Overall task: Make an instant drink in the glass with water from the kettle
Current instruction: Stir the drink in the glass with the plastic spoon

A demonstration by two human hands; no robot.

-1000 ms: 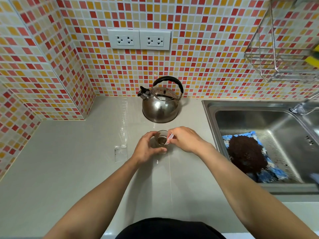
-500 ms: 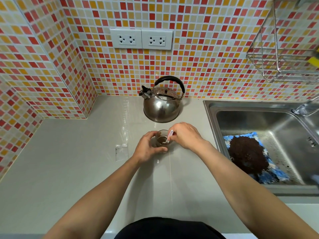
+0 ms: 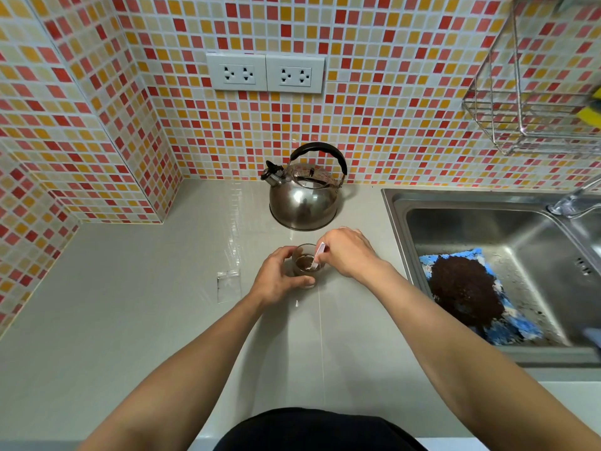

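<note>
At the middle of the grey countertop [image 3: 136,320], just in front of the kettle, stands the glass [image 3: 305,262], upright, with dark brown liquid in its lower part. Left hand [image 3: 280,277] wrapped around the glass from its left side, fingers curled on the wall, thumb at the near side. Right hand [image 3: 348,252] just right of the rim, fingers pinched on a small white stirrer [image 3: 318,257] that slants down into the liquid; its lower end is hard to make out.

Steel kettle [image 3: 304,196] behind the glass, against the mosaic tile wall [image 3: 390,131], black handle raised, spout pointing left. Apart from the glass, not touching.

Left of the glass, near the left wrist, a small clear sachet [image 3: 229,285] lies flat on the counter; contents cannot be told.

Right of the hands, a steel sink [image 3: 400,203] set into the counter. In its basin a blue cloth [image 3: 520,330] under a heap of dark brown grounds [image 3: 463,289]. Tap [image 3: 572,200] at the far right edge.

On the wall above the kettle, two white double sockets [image 3: 265,73]. Upper right, a wire rack [image 3: 520,102] with a yellow sponge [image 3: 590,117] partly cut off by the frame.

Nothing lies between glass and kettle.
</note>
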